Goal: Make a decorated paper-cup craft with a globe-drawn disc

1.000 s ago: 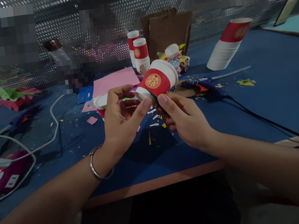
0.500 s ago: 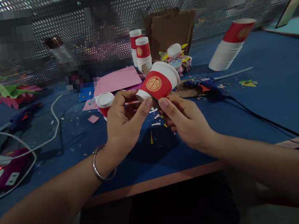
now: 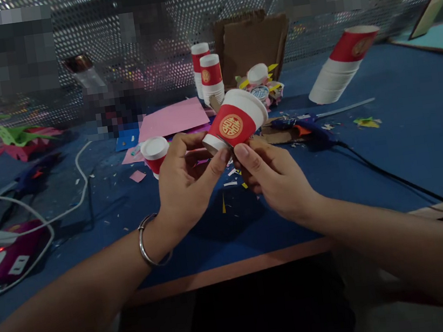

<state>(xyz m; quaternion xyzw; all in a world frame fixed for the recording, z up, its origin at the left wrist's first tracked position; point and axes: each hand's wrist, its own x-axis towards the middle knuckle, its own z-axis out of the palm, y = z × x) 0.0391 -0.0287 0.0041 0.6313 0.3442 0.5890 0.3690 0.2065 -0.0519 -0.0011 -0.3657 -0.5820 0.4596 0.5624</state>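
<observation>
L hand [image 3: 185, 184] edged right/down | small cup [image 3: 155, 152] behind it now clear (barely)

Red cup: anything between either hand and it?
Nothing visible. The left hand and right hand both pinch the red cup at its base, holding it tilted above the table.

On the blue tabletop [image 3: 404, 125] a pink paper sheet [image 3: 172, 119] lay behind a small upturned cup [image 3: 155, 154]. Two upright cup stacks [image 3: 211, 80] stood beside a brown paper bag [image 3: 250, 45]. A glue gun [image 3: 301, 125] lay near a tilted cup stack [image 3: 341, 66].
</observation>
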